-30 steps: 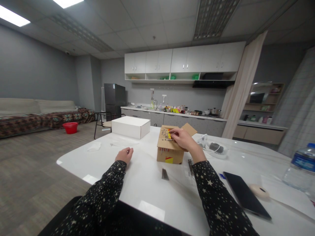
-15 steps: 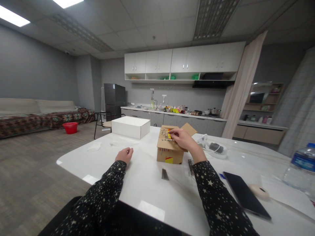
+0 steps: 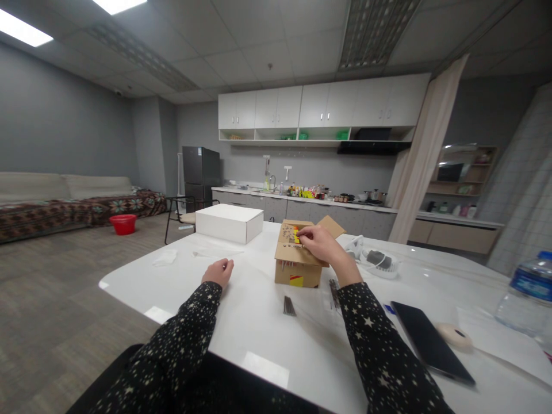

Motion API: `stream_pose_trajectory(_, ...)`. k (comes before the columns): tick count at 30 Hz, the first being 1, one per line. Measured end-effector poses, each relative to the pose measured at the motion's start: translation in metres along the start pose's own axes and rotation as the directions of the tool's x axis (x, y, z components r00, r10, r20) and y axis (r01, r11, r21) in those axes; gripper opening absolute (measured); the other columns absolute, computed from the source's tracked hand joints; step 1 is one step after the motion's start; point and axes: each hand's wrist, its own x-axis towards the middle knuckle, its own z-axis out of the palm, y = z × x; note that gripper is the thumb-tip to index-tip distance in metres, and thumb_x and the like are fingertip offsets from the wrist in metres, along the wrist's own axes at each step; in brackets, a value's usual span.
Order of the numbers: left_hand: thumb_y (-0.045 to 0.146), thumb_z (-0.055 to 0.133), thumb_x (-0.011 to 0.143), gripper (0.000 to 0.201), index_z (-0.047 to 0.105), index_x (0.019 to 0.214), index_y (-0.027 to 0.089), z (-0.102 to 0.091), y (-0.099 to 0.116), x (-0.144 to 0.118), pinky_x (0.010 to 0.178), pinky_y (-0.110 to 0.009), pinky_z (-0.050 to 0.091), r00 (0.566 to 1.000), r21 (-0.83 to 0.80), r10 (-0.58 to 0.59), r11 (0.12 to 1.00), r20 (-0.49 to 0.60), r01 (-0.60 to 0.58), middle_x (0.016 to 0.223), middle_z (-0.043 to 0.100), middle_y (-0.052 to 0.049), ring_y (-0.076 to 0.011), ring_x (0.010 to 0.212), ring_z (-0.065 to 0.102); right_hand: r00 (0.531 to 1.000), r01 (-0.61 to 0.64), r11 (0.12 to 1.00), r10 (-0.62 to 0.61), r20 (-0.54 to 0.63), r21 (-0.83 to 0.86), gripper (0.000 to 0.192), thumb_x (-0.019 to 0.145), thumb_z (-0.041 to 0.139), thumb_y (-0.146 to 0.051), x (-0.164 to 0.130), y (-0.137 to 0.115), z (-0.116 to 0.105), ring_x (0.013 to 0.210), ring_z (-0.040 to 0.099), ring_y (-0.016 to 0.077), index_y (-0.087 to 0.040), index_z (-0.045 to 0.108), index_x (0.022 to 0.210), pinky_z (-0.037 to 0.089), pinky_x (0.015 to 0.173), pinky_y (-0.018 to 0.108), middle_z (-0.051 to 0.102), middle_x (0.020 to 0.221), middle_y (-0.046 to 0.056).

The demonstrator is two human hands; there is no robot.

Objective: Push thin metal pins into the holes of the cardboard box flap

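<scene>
A cardboard box [image 3: 298, 276] stands on the white table, one flap [image 3: 331, 225] raised at its back right. Several small metal heads [image 3: 287, 231] dot its top, and thin metal shanks [image 3: 288, 265] show along the upper front. My right hand [image 3: 319, 240] reaches over the top with thumb and fingertips pinched together at the surface; whatever is between them is too small to make out. Left of the box, my left hand [image 3: 218, 271] rests on the table in a loose fist, nothing showing in it. A small bundle of thin metal rods [image 3: 289, 306] lies before the box.
Behind my left hand sits a white box [image 3: 229, 223]. Beside my right forearm are more metal pieces [image 3: 334, 294] and a white corded device [image 3: 381, 263]. A black phone [image 3: 431, 342], a beige rounded object [image 3: 453, 337] and a water bottle [image 3: 526, 293] lie farther right.
My right hand's fingertips have shifted very slightly on the box top. My left hand and the other things have stayed in place.
</scene>
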Motion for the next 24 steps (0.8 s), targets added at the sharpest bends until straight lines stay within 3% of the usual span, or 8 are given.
stream_pose_trajectory(5,0.044,0.038,0.086,0.037,0.051,0.060,0.022,-0.002,0.002,-0.001,0.060,-0.025,0.035,1.000,-0.006,0.002,1.000,0.004,-0.002,0.064,0.061,-0.002,-0.0170,0.064,0.054,0.999,-0.012,1.000,0.012,-0.036,0.005,0.029,0.085,0.052,-0.021,0.001,0.004,0.004,0.100,0.061,0.0211,-0.017,0.071,0.108,0.043,0.093,0.032,0.069,0.111,0.010)
stream_pose_trajectory(11,0.044,0.038,0.085,0.036,0.052,0.060,0.022,-0.001,0.000,0.001,0.061,-0.025,0.036,1.000,-0.005,-0.001,1.000,0.003,0.001,0.064,0.062,-0.003,-0.0173,0.065,0.055,0.998,-0.050,0.998,0.049,-0.029,-0.029,0.027,0.083,0.053,-0.022,0.001,0.006,-0.002,0.096,0.063,0.0225,-0.017,0.073,0.099,0.046,0.087,0.032,0.070,0.106,0.010)
stream_pose_trajectory(16,0.045,0.038,0.086,0.036,0.054,0.061,0.023,0.001,-0.002,0.001,0.061,-0.024,0.036,1.000,-0.005,0.000,1.000,0.007,0.000,0.064,0.062,-0.002,-0.0172,0.066,0.056,0.999,0.029,0.999,-0.029,0.017,-0.022,0.025,0.080,0.053,-0.018,-0.002,-0.003,-0.005,0.090,0.064,0.0202,-0.016,0.075,0.093,0.046,0.086,0.029,0.072,0.099,0.008)
stream_pose_trajectory(20,0.045,0.038,0.086,0.036,0.053,0.061,0.022,0.000,-0.001,0.000,0.060,-0.024,0.035,1.000,-0.014,0.001,1.000,0.000,-0.001,0.064,0.061,-0.002,-0.0167,0.064,0.054,0.997,0.077,0.997,-0.077,-0.007,-0.006,0.025,0.083,0.053,-0.018,-0.001,-0.003,0.000,0.092,0.063,0.0201,-0.015,0.073,0.097,0.045,0.088,0.030,0.071,0.101,0.010)
stream_pose_trajectory(24,0.044,0.038,0.085,0.036,0.052,0.060,0.022,-0.001,0.001,0.000,0.060,-0.024,0.033,1.000,-0.014,0.002,1.000,0.001,-0.002,0.064,0.060,-0.003,-0.0166,0.063,0.052,0.998,0.037,0.999,-0.036,-0.052,0.021,0.028,0.084,0.053,-0.019,0.003,0.005,0.006,0.094,0.063,0.0192,-0.014,0.068,0.107,0.045,0.087,0.029,0.070,0.106,0.011)
